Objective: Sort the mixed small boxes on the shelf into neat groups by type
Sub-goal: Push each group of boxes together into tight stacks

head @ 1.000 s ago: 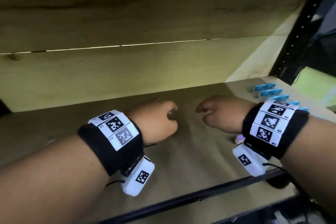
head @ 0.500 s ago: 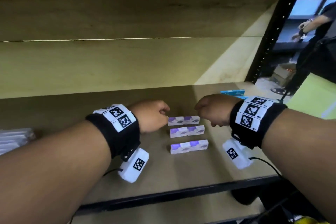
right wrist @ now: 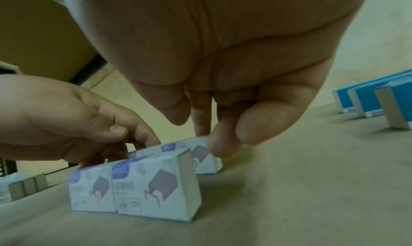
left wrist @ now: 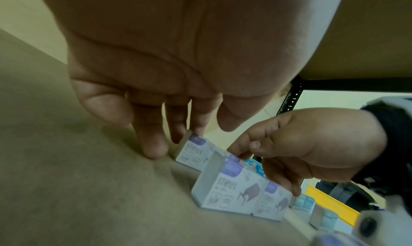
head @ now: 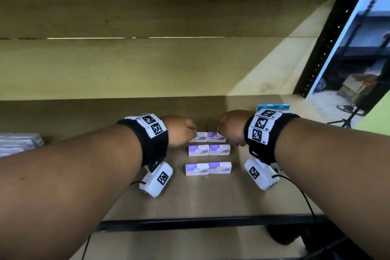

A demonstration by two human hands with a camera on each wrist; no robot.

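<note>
Matt brown board shelf (head: 211, 196), smooth printed cardboard staple boxes (head: 209, 150), black metal upright (head: 333, 36)

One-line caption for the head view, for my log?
Left hand and right hand touch opposite ends of the rearmost pair of staples boxes; two matching pairs nearer, blue boxes at right.

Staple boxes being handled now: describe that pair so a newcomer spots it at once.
On the brown shelf board, small white-and-purple cardboard staple boxes sit in three rows of two. The rearmost pair sits nearest the back wall. Only it has the left hand and right hand touching its ends.
</note>
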